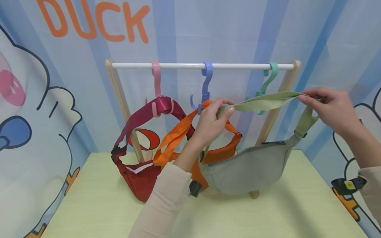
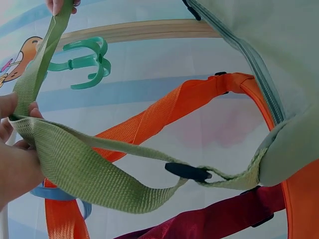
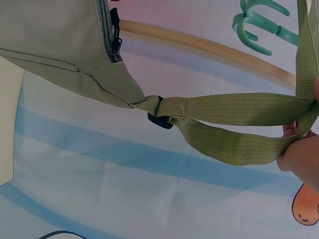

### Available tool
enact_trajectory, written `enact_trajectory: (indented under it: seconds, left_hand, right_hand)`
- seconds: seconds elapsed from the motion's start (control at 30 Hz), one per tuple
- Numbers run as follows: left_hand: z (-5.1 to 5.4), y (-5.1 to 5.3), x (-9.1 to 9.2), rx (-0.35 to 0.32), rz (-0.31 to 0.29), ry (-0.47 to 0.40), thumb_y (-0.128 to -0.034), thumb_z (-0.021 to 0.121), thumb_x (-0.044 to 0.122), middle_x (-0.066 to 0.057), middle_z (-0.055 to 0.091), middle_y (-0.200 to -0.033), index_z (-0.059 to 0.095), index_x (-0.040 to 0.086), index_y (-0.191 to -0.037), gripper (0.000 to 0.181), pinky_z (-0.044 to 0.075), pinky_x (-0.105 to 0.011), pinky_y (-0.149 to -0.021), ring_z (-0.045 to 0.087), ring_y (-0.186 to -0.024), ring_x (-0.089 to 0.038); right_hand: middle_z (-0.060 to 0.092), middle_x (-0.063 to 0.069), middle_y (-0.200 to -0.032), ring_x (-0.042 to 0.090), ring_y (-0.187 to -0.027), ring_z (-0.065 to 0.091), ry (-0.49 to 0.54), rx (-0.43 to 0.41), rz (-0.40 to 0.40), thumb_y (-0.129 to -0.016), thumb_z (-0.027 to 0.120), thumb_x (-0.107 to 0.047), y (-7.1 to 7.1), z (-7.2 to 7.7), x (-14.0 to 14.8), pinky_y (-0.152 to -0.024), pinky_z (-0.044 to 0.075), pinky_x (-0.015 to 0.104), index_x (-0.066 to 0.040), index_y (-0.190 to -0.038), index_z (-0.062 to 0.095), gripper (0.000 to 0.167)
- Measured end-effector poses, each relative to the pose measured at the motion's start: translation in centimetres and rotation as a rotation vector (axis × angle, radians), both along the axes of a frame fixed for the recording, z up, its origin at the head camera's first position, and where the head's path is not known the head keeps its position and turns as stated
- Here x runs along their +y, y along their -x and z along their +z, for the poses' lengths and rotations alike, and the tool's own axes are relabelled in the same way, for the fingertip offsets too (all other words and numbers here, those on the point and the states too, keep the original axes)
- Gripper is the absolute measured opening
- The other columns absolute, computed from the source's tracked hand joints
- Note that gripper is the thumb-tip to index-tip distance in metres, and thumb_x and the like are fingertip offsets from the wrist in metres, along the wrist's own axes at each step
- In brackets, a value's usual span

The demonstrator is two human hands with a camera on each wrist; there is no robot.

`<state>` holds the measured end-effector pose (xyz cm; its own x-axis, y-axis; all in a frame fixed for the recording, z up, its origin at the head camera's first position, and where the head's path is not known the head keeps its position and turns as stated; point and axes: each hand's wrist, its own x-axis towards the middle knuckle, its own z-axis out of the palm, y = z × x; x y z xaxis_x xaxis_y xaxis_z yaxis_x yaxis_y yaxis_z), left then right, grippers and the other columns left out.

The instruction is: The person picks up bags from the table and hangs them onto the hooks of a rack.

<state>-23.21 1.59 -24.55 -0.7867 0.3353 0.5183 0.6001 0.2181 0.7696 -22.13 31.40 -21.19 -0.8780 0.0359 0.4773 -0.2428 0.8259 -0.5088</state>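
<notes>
A grey-green sling bag [image 1: 247,172] hangs in the air at the right, its light green strap [image 1: 265,103] stretched between both hands. My left hand [image 1: 212,120] pinches the strap's left part, in front of the blue hook [image 1: 207,82]. At the strap's right part, my right hand [image 1: 333,107] grips it between thumb and fingers. Behind the strap hangs a green hook [image 1: 269,81], with nothing on it. In the right wrist view, the doubled webbing [image 3: 239,109] runs from a black buckle [image 3: 160,119] to the right hand.
A white rail [image 1: 181,66] on wooden legs spans the back. A dark red bag [image 1: 141,181] hangs from the pink hook [image 1: 156,79]. An orange bag [image 1: 220,154] hangs from the blue hook, partly behind the grey-green one. Below lies a pale yellow tabletop [image 1: 98,198].
</notes>
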Motion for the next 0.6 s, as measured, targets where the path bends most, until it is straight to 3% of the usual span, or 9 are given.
enact_trajectory:
  seconds: [0.4, 0.6]
  left_hand:
    - [0.0, 0.2, 0.2, -0.003, 0.035, -0.02, -0.0951, 0.049, 0.02, -0.006, 0.051, -0.079, 0.056, 0.009, -0.113, 0.023, 0.039, -0.023, -0.058, 0.047, -0.068, -0.018]
    - [-0.1, 0.3, 0.2, -0.014, 0.054, -0.022, -0.0954, 0.048, 0.02, -0.006, 0.046, -0.072, 0.056, 0.009, -0.113, 0.022, 0.035, -0.022, -0.055, 0.043, -0.062, -0.017]
  right_hand:
    - [0.054, 0.001, -0.092, 0.017, -0.079, 0.044, 0.059, -0.077, 0.042, -0.091, 0.05, -0.042, 0.3, 0.5, -0.4, -0.057, 0.038, 0.02, -0.003, -0.115, 0.057, 0.046]
    - [0.053, 0.008, -0.101, 0.022, -0.083, 0.042, 0.074, -0.103, 0.011, -0.09, 0.048, -0.046, 0.5, 0.6, -1.1, -0.059, 0.039, 0.022, -0.003, -0.119, 0.056, 0.052]
